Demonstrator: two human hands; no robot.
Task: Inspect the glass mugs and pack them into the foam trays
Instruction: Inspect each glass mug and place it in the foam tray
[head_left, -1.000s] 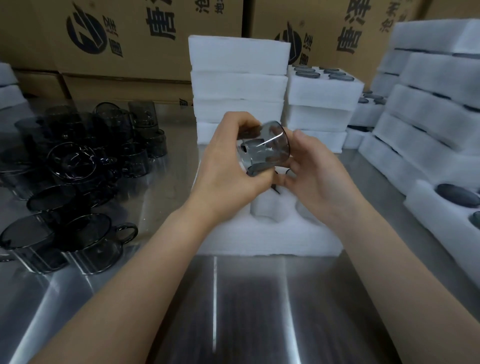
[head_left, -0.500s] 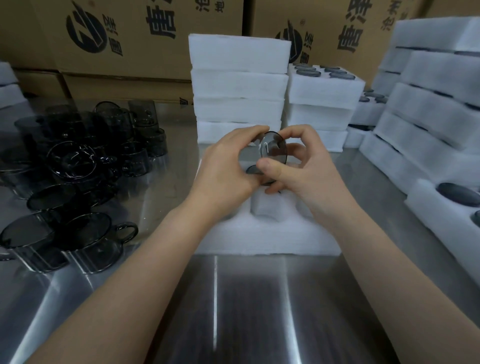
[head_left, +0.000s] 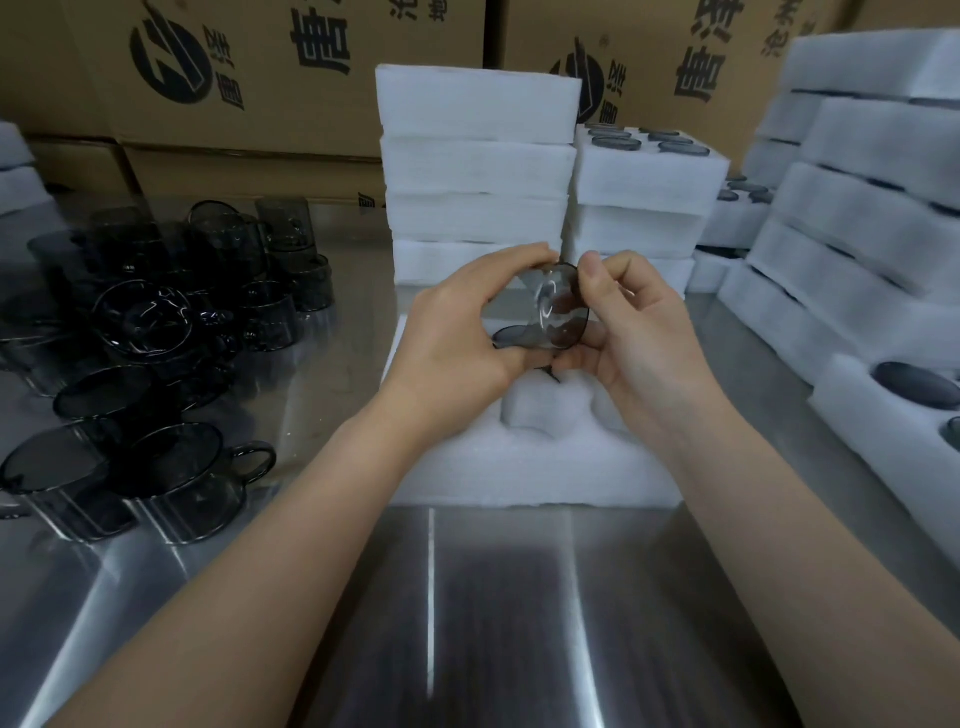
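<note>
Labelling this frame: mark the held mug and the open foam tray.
held mug (head_left: 553, 317): head view, its round glass end.
open foam tray (head_left: 519, 467): head view, bare near wall.

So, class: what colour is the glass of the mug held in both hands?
Smoky grey, see-through glass mug, clearest in the head view.

I read a large black 唐 on the left cardboard box (head_left: 249, 88) at the upper left of the frame, beside a round black logo (head_left: 166, 62). The smaller characters near it are cropped or too small to read. The right cardboard box (head_left: 670, 98), upper right, shows the same logo (head_left: 597, 67) and 唐, with a cropped character above.
</note>
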